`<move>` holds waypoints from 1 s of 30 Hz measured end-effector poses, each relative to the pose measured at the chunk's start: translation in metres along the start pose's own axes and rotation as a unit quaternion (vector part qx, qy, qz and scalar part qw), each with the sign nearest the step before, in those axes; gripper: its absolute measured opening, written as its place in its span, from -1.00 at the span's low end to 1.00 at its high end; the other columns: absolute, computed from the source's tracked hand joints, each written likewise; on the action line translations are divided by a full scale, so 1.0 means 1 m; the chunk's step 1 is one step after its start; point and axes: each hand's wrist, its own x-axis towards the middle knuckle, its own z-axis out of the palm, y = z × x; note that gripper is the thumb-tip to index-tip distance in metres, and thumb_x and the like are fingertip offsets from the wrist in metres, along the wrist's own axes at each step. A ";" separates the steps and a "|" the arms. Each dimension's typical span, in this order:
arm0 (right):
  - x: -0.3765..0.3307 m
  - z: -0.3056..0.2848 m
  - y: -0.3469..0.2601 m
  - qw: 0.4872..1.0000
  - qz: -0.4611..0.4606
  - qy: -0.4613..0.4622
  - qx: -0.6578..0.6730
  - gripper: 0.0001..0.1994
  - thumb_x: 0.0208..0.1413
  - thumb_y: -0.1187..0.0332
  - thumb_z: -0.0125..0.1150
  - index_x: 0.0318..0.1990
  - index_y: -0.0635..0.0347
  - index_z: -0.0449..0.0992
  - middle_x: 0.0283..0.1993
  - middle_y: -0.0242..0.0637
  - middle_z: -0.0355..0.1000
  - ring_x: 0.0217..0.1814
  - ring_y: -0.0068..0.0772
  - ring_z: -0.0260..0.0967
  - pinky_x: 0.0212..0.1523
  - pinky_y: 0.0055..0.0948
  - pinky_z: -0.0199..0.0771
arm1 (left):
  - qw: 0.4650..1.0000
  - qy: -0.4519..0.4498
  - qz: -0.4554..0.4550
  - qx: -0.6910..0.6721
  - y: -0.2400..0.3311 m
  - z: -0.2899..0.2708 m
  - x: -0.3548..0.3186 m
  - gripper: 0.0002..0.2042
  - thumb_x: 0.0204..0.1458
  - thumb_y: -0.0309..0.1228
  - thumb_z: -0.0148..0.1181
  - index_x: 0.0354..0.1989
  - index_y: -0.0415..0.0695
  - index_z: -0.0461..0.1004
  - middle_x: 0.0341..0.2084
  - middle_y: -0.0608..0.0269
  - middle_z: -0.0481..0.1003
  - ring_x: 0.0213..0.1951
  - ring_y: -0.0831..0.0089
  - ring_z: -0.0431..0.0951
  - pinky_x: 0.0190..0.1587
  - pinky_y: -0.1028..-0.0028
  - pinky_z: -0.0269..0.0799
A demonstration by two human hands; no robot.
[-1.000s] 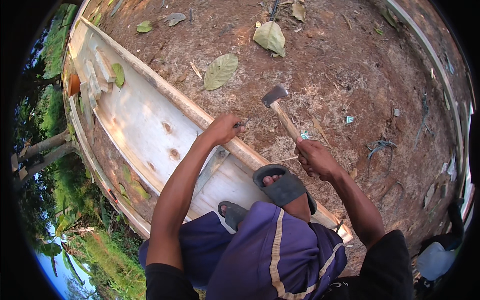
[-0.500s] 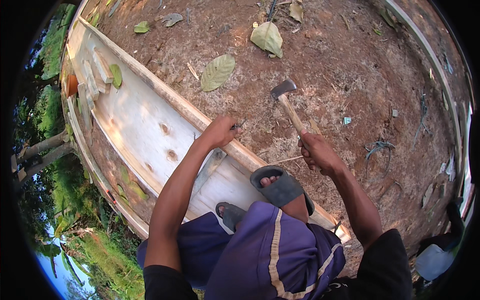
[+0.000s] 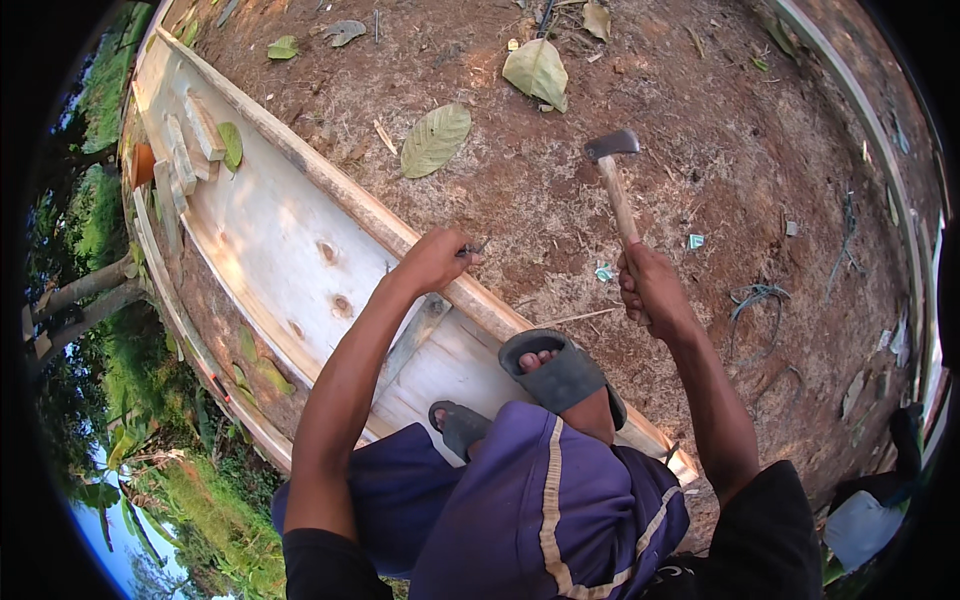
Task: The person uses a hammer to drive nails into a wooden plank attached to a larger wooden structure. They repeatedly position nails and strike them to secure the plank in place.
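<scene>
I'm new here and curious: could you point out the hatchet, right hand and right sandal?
Hatchet (image 3: 619, 203): head view, on its wooden handle.
Right hand (image 3: 657, 290): head view, on its back.
Right sandal (image 3: 567, 381): head view, on its dark strap.

The axe head is dark grey, its handle tan, the legwear purple, cream-striped.

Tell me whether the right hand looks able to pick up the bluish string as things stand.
Probably not: the right hand grips the hatchet, which would likely need putting down first; nothing visibly covers the bluish string.
</scene>
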 end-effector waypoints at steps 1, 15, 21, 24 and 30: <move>0.009 -0.008 -0.014 0.997 -0.037 0.059 0.044 -0.61 0.44 0.01 -0.20 -0.26 0.17 0.29 -0.59 -0.54 0.14 -0.72 -0.65 0.05 -0.76 -0.50 0.16 | 1.000 0.019 0.018 -0.014 -0.002 -0.001 -0.004 -0.73 0.11 -0.29 0.29 -0.29 -0.32 0.57 -0.54 -0.13 0.53 -0.42 -0.01 0.56 -0.28 0.15 0.40; -0.005 -0.003 -0.030 0.992 -0.069 0.075 0.075 -0.64 0.42 0.05 -0.15 -0.28 0.15 0.28 -0.57 -0.51 0.16 -0.69 -0.68 0.03 -0.70 -0.55 0.18 | 0.972 0.033 -0.231 0.012 -0.044 -0.005 -0.120 -0.43 -0.16 0.02 0.51 -0.36 -0.36 0.57 -0.52 -0.13 0.57 -0.39 0.05 0.63 -0.27 0.20 0.51; 0.021 0.017 -0.023 0.902 -0.221 0.254 0.270 -0.62 0.48 0.04 -0.28 -0.27 0.16 0.21 -0.58 -0.47 0.15 -0.70 -0.61 0.07 -0.74 -0.48 0.18 | 0.973 -0.039 -0.216 0.069 -0.038 0.028 -0.127 -0.30 -0.25 0.16 0.50 -0.31 -0.36 0.52 -0.39 -0.23 0.58 -0.24 -0.13 0.62 -0.16 0.09 0.51; -0.026 0.054 0.065 0.992 0.031 -0.097 -0.076 -0.59 0.43 0.00 -0.15 -0.30 0.17 0.30 -0.60 -0.47 0.14 -0.70 -0.57 0.13 -0.72 -0.45 0.23 | 0.970 -0.053 -0.216 0.095 -0.040 0.032 -0.125 -0.31 -0.25 0.17 0.49 -0.32 -0.33 0.49 -0.37 -0.25 0.57 -0.21 -0.16 0.60 -0.15 0.06 0.50; -0.009 -0.009 -0.031 0.996 -0.065 0.067 -0.003 -0.65 0.43 0.07 -0.16 -0.28 0.14 0.30 -0.56 -0.53 0.17 -0.67 -0.71 0.06 -0.76 -0.55 0.11 | 0.969 -0.059 -0.208 0.116 -0.047 0.036 -0.131 -0.34 -0.20 0.15 0.46 -0.32 -0.32 0.49 -0.38 -0.23 0.57 -0.23 -0.15 0.60 -0.16 0.07 0.50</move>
